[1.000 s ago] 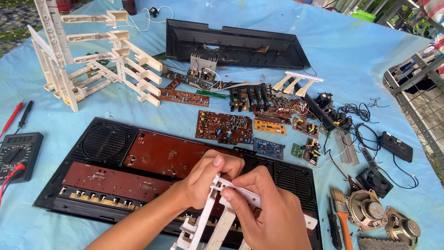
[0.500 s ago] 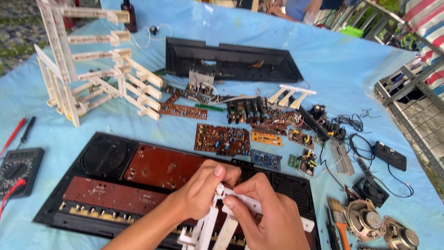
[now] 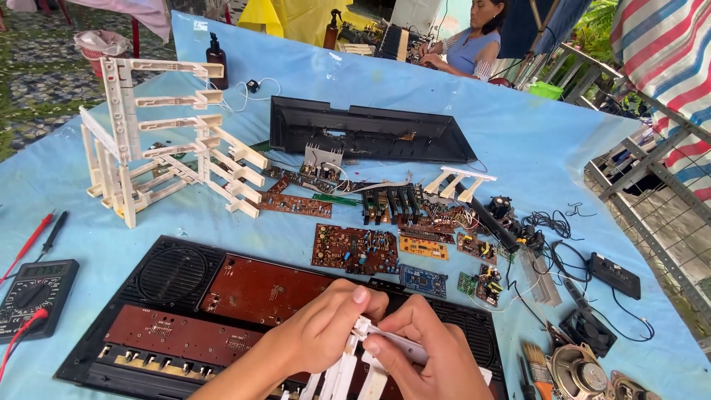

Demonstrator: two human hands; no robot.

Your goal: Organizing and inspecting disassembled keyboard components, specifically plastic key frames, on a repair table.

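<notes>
Outdoors under striped awnings, a blue cloth [image 3: 474, 111] covers the desk, and another person sits at its far end with their own work.

Largest thing on it is the black case bottom [image 3: 159, 296] at the near edge, with a round speaker grille and 2 brown boards [image 3: 259, 289] screwed inside. Behind lies the black case top [image 3: 370, 133], upside down. To the left stand white key frames [image 3: 155, 155], stacked loosely against each other. Between the 2 case halves small circuit boards [image 3: 355, 248] are spread out, with cables and loose speakers [image 3: 581, 370] to the right. A multimeter [image 3: 33, 296] with red and black probes rests at the left edge.

Both hands meet over the case bottom, at the bottom of the view. The left hand [image 3: 318, 333] closes its grip around the top of a white key strip [image 3: 355, 355], thumb and fingers wrapped tight. The right hand [image 3: 429, 359] pinches the same strip from the other side, fingertips shut on a white bar that runs off to the right.

I judge the strip to be light, thin moulded plastic, stiff along its length but brittle where the separate keys join the spine. Smooth surfaces could slip in bare fingers. The best hold is probably on the thick spine near the joint, as now, not on the thin key ends, which may snap if bent sideways.
</notes>
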